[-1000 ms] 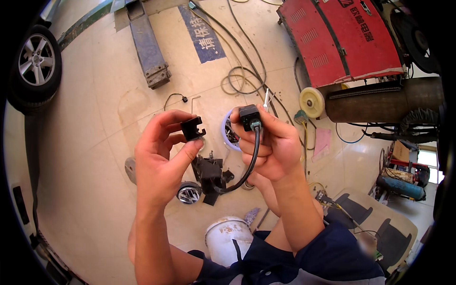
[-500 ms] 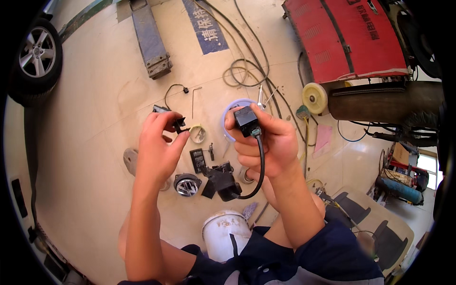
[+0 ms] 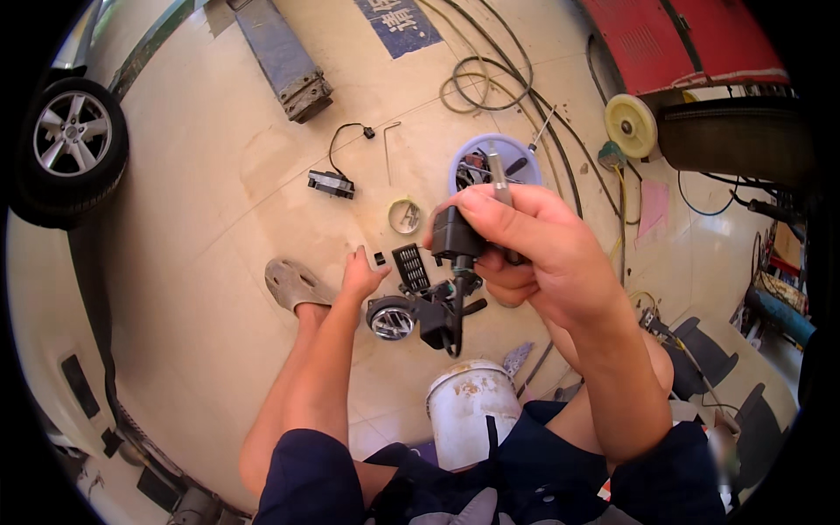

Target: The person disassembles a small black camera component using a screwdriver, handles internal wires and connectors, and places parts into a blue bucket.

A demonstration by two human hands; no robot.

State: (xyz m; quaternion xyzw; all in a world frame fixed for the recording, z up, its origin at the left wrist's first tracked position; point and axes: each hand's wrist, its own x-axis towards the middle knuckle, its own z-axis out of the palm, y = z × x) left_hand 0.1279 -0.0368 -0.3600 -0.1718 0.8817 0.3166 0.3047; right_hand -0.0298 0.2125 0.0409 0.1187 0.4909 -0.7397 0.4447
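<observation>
My right hand (image 3: pixel 547 236) is closed around a black box-shaped module (image 3: pixel 453 234). A slim silver screwdriver-like tool (image 3: pixel 499 175) also sits in its grip. From the module a black cable (image 3: pixel 458 302) runs down to a larger black part (image 3: pixel 435 322) near the floor. Low over the floor, my left hand (image 3: pixel 359 278) has its fingers apart and holds nothing. A small black piece (image 3: pixel 380 258) lies just beyond its fingertips, beside a black bit case (image 3: pixel 409 268). Next to these are a round chrome-and-black emblem (image 3: pixel 391 320) and a round dish of small parts (image 3: pixel 404 216).
A lilac basin (image 3: pixel 458 162) with tools stands beyond my right hand. Farther left lie a black unit with a cable (image 3: pixel 332 184) and a bent rod (image 3: pixel 390 153). A white bucket (image 3: pixel 472 411) is between my legs. Hoses (image 3: pixel 516 79) coil near a red cabinet (image 3: pixel 682 44).
My left hand has gone down to the floor and let go of the small black piece. The silver tool now shows in my right hand, which has turned the module. The view has shifted.
</observation>
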